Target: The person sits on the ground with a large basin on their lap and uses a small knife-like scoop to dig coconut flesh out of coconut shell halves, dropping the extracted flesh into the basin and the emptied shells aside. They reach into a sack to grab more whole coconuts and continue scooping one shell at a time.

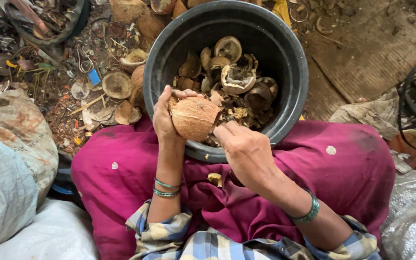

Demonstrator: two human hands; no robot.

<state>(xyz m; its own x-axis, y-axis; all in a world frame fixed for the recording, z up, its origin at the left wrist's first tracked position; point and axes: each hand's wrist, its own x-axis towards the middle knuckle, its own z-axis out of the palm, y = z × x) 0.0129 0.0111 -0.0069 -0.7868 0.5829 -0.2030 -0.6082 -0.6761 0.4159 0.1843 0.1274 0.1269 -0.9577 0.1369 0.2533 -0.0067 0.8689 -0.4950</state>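
soft, even daylight from above, shadows faint, no glare, sharp at centre, with wide-angle bending and slight softness toward the edges.

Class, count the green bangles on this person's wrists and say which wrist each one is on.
3: two thin bangles side by side on the left wrist and one broader bangle on the right wrist. Others may be hidden under the checked sleeves.

The coconut (194, 118) at centre looks rough, fibrous, matt brown. The tub (169, 53) at 12 o'clock is smooth dark plastic. The skirt (347, 168) is matt magenta cloth. Sacks (10, 159) at 9 o'clock look woven plastic.
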